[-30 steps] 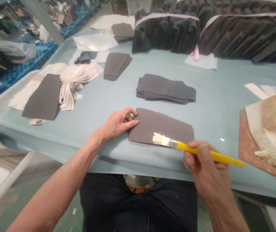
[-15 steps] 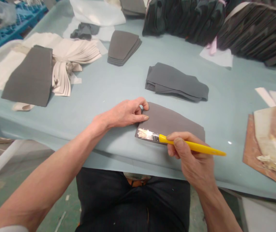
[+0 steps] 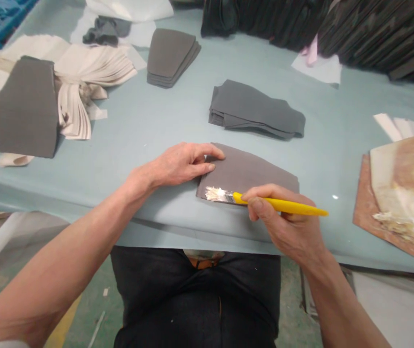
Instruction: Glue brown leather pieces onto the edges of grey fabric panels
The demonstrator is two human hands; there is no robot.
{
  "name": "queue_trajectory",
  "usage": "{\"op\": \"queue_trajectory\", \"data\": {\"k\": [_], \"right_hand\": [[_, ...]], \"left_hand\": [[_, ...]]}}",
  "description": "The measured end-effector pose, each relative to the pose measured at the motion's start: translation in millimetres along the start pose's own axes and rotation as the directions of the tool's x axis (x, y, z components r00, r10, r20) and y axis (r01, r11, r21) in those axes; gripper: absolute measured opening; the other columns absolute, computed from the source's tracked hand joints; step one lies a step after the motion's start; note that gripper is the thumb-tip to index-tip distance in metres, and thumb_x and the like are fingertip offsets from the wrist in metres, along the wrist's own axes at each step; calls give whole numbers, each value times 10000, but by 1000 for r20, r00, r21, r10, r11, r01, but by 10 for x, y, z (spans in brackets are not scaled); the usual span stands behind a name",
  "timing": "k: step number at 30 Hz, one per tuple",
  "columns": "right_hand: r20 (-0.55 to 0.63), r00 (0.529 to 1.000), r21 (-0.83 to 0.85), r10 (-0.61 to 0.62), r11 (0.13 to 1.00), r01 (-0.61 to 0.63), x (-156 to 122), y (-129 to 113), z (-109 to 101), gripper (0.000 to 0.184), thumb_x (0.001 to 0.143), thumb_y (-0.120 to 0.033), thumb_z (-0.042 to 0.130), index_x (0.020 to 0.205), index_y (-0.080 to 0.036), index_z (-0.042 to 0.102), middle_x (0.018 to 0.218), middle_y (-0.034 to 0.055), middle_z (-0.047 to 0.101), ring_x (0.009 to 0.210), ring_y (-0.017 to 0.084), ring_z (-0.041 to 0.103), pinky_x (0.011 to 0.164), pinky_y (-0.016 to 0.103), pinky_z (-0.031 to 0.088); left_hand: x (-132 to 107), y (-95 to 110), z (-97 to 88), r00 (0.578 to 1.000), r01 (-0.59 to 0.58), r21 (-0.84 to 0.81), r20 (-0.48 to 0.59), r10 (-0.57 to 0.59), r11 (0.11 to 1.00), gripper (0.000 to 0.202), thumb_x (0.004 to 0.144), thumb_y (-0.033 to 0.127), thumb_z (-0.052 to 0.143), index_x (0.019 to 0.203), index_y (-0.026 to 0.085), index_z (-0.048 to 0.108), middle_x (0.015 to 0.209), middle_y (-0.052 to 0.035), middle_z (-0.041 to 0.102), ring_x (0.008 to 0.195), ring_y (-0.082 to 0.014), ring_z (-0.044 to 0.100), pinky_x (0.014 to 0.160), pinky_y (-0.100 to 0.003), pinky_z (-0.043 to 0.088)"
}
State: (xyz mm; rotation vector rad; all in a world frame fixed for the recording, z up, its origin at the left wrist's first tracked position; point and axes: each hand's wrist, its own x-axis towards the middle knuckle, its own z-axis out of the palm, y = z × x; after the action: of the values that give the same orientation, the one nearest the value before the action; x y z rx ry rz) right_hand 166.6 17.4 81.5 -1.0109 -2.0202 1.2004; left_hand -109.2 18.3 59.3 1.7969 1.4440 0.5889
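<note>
A yellow-handled paintbrush is held in my right hand, its fingers closed around the lower handle. The pale, wet-looking bristles rest on the near left corner of a dark grey-brown fabric piece, which lies flat before me. My left hand rests on that piece's left end, with the index finger stretched over the top and the thumb apart from it, touching the edge. Just beyond lies a stack of dark grey pieces. Part of the worked piece is hidden behind my right hand.
At left, a large dark piece overlaps bundled cream sheets. A small brown stack lies farther back. Black bundled pieces line the far side. On the right is a brown board with a stained pale sheet and crusty residue.
The view has shifted, so most things sit higher and farther left. My left index finger has straightened over the piece. The brush stays near the same corner, its bristles slightly farther from the left edge.
</note>
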Motion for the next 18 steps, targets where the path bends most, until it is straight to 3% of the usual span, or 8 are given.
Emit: {"op": "queue_trajectory", "data": {"k": [18], "right_hand": [[-59,991,1,123,992,-123,-234,271,-791,462,994,-626,706,810,-206,766,628,0,631,579,122,556,587,261,443]], "left_hand": [[14,-28,-18,993,115,-7,-1,-115,993,533,934,567,620,1344,244,727,621,27,560,579,-157,459,575,-272,355]]}}
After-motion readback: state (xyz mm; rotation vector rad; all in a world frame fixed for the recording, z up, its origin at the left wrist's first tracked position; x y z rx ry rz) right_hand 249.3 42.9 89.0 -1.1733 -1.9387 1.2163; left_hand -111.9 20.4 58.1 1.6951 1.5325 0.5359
